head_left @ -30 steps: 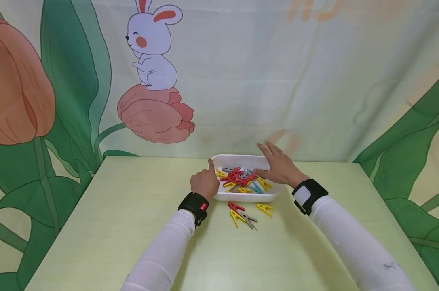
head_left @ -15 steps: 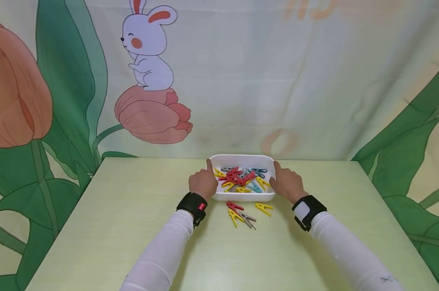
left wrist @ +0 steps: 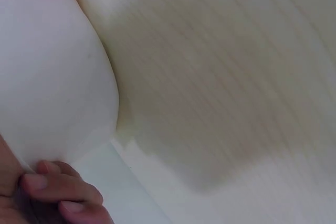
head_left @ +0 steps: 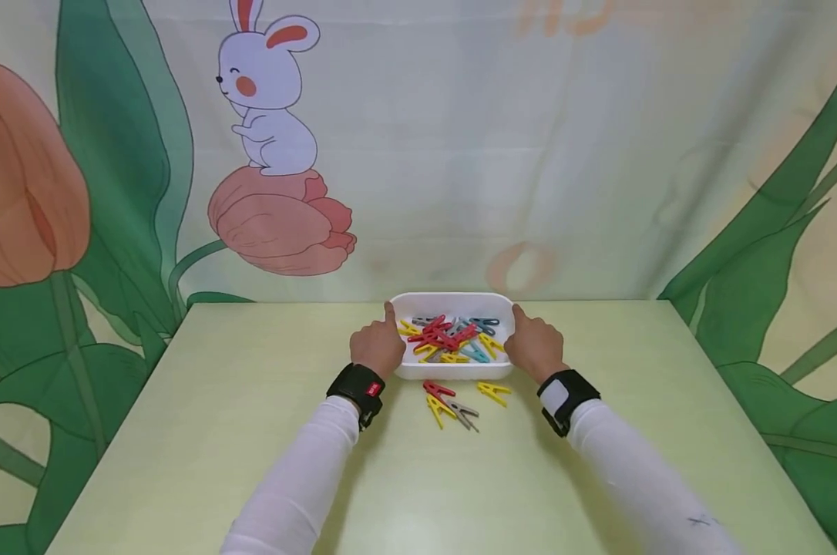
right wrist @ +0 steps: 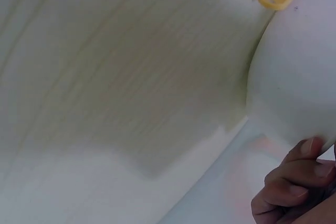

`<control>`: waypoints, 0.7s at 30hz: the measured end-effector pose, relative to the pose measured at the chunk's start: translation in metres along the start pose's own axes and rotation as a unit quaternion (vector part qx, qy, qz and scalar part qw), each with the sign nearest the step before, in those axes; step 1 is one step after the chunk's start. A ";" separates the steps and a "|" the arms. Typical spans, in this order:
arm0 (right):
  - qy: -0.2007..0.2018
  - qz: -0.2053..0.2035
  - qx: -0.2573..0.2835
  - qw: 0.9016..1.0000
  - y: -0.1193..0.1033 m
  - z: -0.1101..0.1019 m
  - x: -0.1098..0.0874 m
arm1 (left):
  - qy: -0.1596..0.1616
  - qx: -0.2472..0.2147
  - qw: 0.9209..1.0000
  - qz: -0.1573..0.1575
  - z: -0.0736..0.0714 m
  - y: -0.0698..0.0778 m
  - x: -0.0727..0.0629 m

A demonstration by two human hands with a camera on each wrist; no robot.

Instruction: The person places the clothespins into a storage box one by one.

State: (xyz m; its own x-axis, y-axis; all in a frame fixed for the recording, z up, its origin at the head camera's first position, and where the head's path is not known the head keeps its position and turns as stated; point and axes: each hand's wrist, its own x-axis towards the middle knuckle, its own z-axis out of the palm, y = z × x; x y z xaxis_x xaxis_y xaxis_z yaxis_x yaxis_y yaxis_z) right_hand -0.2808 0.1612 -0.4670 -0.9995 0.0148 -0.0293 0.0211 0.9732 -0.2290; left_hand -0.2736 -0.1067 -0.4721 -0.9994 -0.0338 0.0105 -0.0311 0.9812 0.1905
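A white plastic tray (head_left: 453,372) stands at the back of the table, holding a heap of red, yellow, grey and blue clothespins (head_left: 441,333). My left hand (head_left: 378,345) grips its left end, curled fingers (left wrist: 68,190) against the outer wall. At the right end, my right hand (head_left: 535,344) grips it likewise, its fingers (right wrist: 286,179) curled at the wall. In front of the tray lie a red clothespin (head_left: 438,388), a grey clothespin (head_left: 463,414) and two yellow ones, one yellow clothespin (head_left: 493,392) apart from the others.
The pale table (head_left: 266,432) ends just behind the tray. A printed cloth (head_left: 432,169) with a rabbit and tulips hangs behind it.
My right hand, spread over the tray's right side a second ago, has come down and taken hold of that end. My left hand stays at the left end. The view has shifted slightly.
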 end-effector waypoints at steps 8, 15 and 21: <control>-0.004 0.011 0.001 1.000 -0.001 -0.003 -0.001 | 0.059 -0.038 0.997 0.014 -0.004 -0.003 -0.005; -0.003 0.018 -0.003 1.000 -0.001 0.001 0.002 | 0.120 -0.078 0.986 0.088 -0.028 0.000 -0.014; 0.005 0.017 -0.003 1.000 -0.003 0.000 0.002 | 0.110 -0.085 0.962 0.233 -0.055 0.018 -0.045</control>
State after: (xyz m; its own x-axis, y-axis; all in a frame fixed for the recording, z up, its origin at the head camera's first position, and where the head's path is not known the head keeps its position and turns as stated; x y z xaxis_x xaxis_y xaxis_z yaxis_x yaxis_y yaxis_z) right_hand -0.2832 0.1580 -0.4665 -0.9983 0.0511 -0.0268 0.0558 0.9734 -0.2222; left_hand -0.2280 -0.0982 -0.4153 -0.8752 0.3453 0.3387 0.4425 0.8544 0.2723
